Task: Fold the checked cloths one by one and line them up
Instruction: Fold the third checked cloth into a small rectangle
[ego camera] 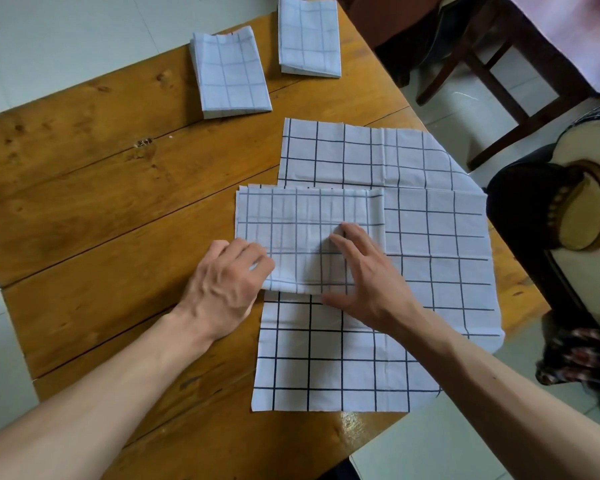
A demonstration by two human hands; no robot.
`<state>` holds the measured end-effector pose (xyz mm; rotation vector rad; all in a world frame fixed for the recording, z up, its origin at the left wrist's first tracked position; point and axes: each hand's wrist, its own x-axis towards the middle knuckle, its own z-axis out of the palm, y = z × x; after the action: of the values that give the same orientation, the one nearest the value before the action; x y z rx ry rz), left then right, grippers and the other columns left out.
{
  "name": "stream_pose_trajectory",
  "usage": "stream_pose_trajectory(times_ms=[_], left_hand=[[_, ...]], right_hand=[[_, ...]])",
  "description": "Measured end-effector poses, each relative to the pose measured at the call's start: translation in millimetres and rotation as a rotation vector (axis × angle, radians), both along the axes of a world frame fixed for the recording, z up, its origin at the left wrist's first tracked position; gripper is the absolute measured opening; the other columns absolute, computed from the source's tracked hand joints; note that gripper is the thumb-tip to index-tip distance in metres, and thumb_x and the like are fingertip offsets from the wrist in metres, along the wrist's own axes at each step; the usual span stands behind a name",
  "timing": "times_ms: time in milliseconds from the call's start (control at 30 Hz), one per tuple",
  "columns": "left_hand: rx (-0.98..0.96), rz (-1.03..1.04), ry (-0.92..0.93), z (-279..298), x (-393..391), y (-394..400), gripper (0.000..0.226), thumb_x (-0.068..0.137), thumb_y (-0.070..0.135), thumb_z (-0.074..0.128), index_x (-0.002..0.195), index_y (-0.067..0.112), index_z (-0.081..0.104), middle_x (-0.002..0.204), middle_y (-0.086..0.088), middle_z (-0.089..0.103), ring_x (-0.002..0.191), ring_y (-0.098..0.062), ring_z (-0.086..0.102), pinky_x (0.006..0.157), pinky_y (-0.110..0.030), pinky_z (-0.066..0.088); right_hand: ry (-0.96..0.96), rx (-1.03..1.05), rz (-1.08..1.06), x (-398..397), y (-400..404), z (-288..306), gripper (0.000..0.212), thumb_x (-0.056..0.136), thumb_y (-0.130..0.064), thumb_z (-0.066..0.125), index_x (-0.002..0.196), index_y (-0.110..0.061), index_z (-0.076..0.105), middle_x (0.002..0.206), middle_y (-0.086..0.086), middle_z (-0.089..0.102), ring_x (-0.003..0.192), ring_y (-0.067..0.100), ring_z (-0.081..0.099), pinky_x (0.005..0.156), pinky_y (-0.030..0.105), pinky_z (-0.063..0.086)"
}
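Half-folded cloth (309, 237) at frame centre on the tabletop (84, 202), left hand (226, 282) fingers pinching its left edge, right hand (364, 271) fingers spread flat on it; light, limp, slides easily, so take it by edges or corners.

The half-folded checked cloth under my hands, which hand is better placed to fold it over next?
Probably the left hand: its fingers already curl round the half-folded cloth's left edge, while the right hand lies flat on top, pinning it.
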<state>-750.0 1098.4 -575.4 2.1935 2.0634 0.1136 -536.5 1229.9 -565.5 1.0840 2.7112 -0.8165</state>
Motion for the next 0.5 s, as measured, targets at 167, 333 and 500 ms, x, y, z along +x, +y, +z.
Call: stream_pose_trajectory(times_ms=[167,333,500], left_hand=[[0.159,0.013,-0.067,0.7,-0.4,-8.8,0.017,0.072,-0.003,0.060,0.082,0.010,0.063,0.075,-0.007,0.060,0.070,-0.027,0.053,0.069,-0.044,0.046],[0.245,0.036,-0.120,6.8,4.7,-12.9,0.015,0.075,-0.001,0.058,0.083,0.009,0.066,0.075,-0.007,0.061,0.069,-0.028,0.055,0.068,-0.045,0.044],[0.362,0.001,-0.213,24.4,16.4,-11.7,0.015,0.067,-0.001,0.063,0.077,0.010,0.067,0.070,-0.004,0.060,0.065,-0.025,0.055,0.065,-0.042,0.044]], right_hand=[[0.008,0.042,0.093,-3.5,-13.6,3.6,0.091,0.074,-0.054,0.076,0.147,-0.027,0.031,0.162,0.003,0.017,0.151,0.020,0.006,0.120,0.036,0.014],[0.025,0.131,0.106,-10.1,-34.1,3.3,0.070,0.073,-0.040,0.080,0.134,-0.020,0.051,0.143,0.005,0.046,0.133,0.025,0.041,0.107,0.040,0.039],[0.173,0.248,0.031,-18.9,-38.5,-6.9,0.026,0.070,-0.008,0.076,0.092,-0.016,0.066,0.097,0.002,0.060,0.088,0.025,0.054,0.070,0.037,0.048]])
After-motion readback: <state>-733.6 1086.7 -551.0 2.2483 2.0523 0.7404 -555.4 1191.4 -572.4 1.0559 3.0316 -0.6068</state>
